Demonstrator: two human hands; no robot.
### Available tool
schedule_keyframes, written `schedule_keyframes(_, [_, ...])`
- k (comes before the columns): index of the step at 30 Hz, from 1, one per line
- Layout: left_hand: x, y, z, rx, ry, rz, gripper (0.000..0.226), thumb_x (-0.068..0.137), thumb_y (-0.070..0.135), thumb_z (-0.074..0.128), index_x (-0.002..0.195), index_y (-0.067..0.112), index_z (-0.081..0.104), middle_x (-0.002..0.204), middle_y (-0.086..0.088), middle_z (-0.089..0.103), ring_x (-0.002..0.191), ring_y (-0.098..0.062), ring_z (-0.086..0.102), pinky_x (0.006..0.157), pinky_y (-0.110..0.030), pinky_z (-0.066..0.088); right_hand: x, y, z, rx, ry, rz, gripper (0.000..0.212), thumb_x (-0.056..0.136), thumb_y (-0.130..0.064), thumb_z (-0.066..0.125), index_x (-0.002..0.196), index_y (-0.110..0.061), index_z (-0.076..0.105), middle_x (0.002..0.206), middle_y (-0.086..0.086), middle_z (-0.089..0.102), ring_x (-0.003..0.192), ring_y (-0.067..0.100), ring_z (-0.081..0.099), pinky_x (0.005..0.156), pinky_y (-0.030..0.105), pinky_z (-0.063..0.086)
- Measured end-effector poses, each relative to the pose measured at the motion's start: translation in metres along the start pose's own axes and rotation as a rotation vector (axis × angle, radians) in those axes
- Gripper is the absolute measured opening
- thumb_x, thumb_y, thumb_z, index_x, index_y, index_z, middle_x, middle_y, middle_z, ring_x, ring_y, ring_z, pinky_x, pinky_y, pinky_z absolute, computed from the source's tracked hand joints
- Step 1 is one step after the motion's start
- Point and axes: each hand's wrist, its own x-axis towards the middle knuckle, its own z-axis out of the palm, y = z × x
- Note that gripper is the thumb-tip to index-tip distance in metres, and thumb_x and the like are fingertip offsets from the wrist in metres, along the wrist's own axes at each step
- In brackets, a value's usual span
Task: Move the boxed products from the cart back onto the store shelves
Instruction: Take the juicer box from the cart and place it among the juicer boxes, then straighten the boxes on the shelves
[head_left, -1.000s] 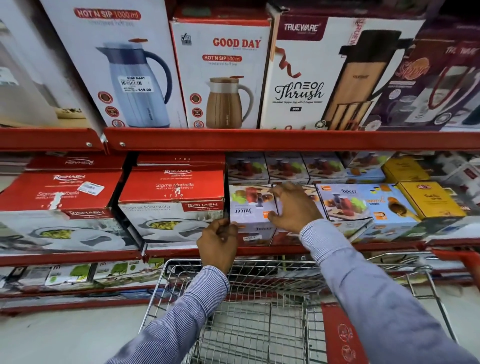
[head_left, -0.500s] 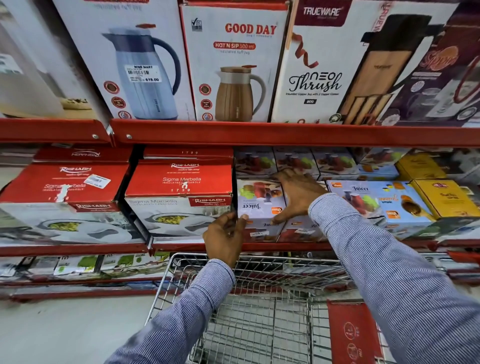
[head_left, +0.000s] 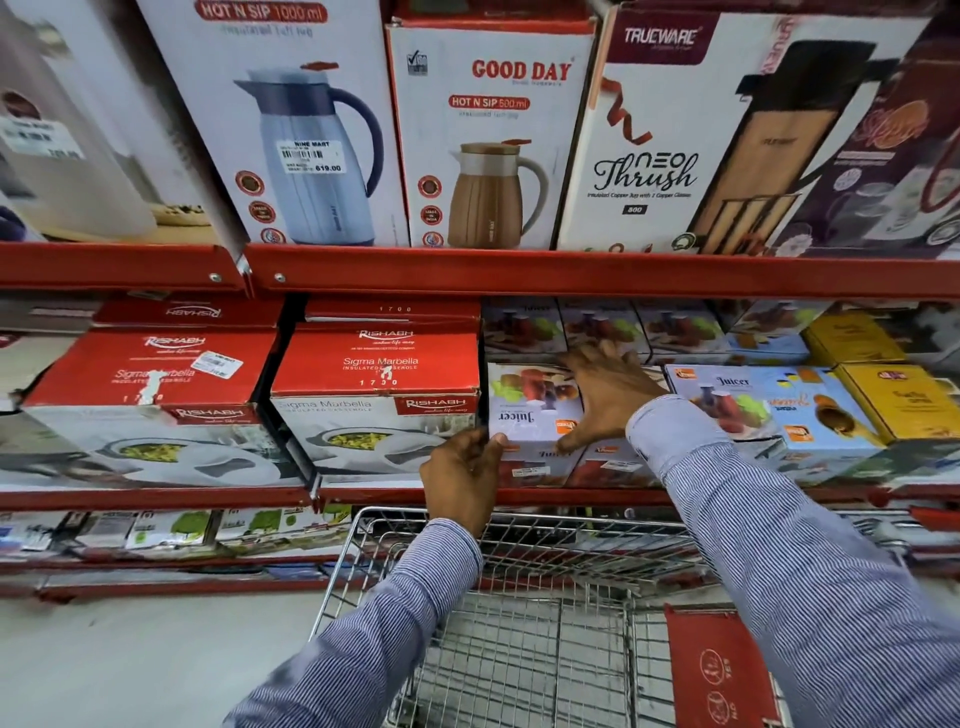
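A white and lilac Juicer box (head_left: 530, 405) sits on the middle red shelf (head_left: 415, 496), its label upside down, stacked on another Juicer box (head_left: 535, 465). My right hand (head_left: 605, 397) lies spread flat over the top box's right part, fingers apart, thumb near its front edge. My left hand (head_left: 465, 475) has its fingertips against the box's lower left front corner. The wire shopping cart (head_left: 524, 623) stands right below the shelf, and the part of its basket in view holds no boxes.
Red Rishabh casserole boxes (head_left: 376, 395) stand directly left of the Juicer box. More Juicer boxes (head_left: 758, 400) and yellow boxes (head_left: 898, 400) fill the shelf to the right. Tall flask boxes (head_left: 498, 140) line the shelf above. A red flap (head_left: 719, 675) hangs in the cart.
My right hand has slid further back over the top of the Juicer box and spread flat. My left hand has risen from the cart rim to the box's front corner.
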Motion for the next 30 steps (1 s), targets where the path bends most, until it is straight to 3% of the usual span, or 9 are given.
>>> schedule_keyframes(2, [-0.004,0.001,-0.009,-0.003,-0.007,-0.011,0.030,0.086,0.034,0.069,0.106,0.013,0.074,0.093,-0.001,0.078,0.078,-0.006,0.069,0.077,-0.019,0.056,-0.008,-0.003,0.003,0.032,0.014,0.025,0.123,0.051,-0.064,0.078,0.149,-0.019,0.020,0.156,0.009,0.026,0.142,0.033,0.023,0.114,0.052,0.027])
schedule_keyframes(4, [-0.011,-0.004,-0.027,-0.005,0.020,0.004,0.024,0.086,0.029,0.069,0.103,0.013,0.075,0.090,0.002,0.076,0.075,0.000,0.066,0.069,-0.005,0.049,-0.019,-0.012,0.011,0.121,0.099,0.054,0.116,0.059,-0.059,0.078,0.150,-0.018,0.019,0.157,0.008,0.025,0.144,0.031,0.021,0.116,0.049,0.027])
schedule_keyframes(6, [-0.017,-0.015,-0.056,-0.024,0.092,0.029,0.016,0.087,0.024,0.069,0.101,0.017,0.075,0.087,0.009,0.074,0.078,0.007,0.065,0.069,-0.002,0.048,-0.033,-0.031,0.023,0.386,0.250,0.046,0.099,0.072,-0.048,0.076,0.150,-0.019,0.023,0.157,0.006,0.027,0.145,0.027,0.024,0.118,0.041,0.026])
schedule_keyframes(8, [-0.018,-0.028,-0.088,-0.016,0.212,0.035,0.014,0.086,0.020,0.069,0.099,0.016,0.074,0.087,0.006,0.075,0.078,0.001,0.068,0.077,-0.018,0.056,-0.047,-0.059,0.034,0.662,0.408,-0.001,0.081,0.079,-0.037,0.072,0.147,-0.022,0.031,0.153,0.002,0.037,0.140,0.023,0.035,0.116,0.036,0.031])
schedule_keyframes(10, [-0.011,-0.040,-0.115,-0.054,0.316,-0.032,0.018,0.086,0.017,0.069,0.103,0.011,0.071,0.089,-0.005,0.075,0.080,-0.015,0.069,0.081,-0.032,0.057,-0.054,-0.086,0.042,0.807,0.470,-0.012,0.074,0.082,-0.033,0.070,0.146,-0.023,0.034,0.150,0.000,0.043,0.134,0.019,0.045,0.111,0.038,0.040])
schedule_keyframes(15, [0.013,-0.057,-0.153,-0.004,0.304,-0.110,0.037,0.087,0.027,0.068,0.121,0.015,0.061,0.099,-0.004,0.073,0.091,-0.021,0.068,0.086,-0.033,0.054,-0.046,-0.133,0.052,1.191,0.364,0.133,0.077,0.082,-0.028,0.072,0.148,-0.018,0.032,0.151,0.002,0.044,0.135,0.019,0.046,0.111,0.042,0.042])
schedule_keyframes(19, [0.025,-0.065,-0.156,0.048,0.171,-0.139,0.053,0.087,0.027,0.066,0.136,0.015,0.050,0.106,-0.003,0.073,0.095,-0.023,0.068,0.089,-0.036,0.054,-0.041,-0.144,0.052,1.247,0.335,0.177,0.070,0.087,-0.017,0.067,0.147,-0.012,0.033,0.151,0.005,0.043,0.135,0.019,0.046,0.110,0.034,0.040])
schedule_keyframes(24, [0.031,-0.063,-0.159,0.182,0.118,-0.095,0.060,0.088,0.026,0.064,0.142,0.012,0.043,0.104,-0.004,0.074,0.081,-0.014,0.059,0.079,-0.023,0.042,-0.040,-0.147,0.043,1.259,0.297,0.210,0.061,0.089,0.002,0.057,0.146,-0.007,0.035,0.150,0.010,0.044,0.138,0.023,0.043,0.112,0.033,0.037])
schedule_keyframes(30, [0.031,-0.061,-0.164,0.182,0.089,-0.135,0.061,0.087,0.027,0.065,0.142,0.015,0.042,0.116,-0.009,0.072,0.103,-0.030,0.068,0.091,-0.033,0.049,-0.043,-0.150,0.042,1.295,0.281,0.254,0.062,0.088,0.010,0.053,0.145,-0.007,0.036,0.150,0.011,0.044,0.138,0.021,0.043,0.113,0.036,0.037])
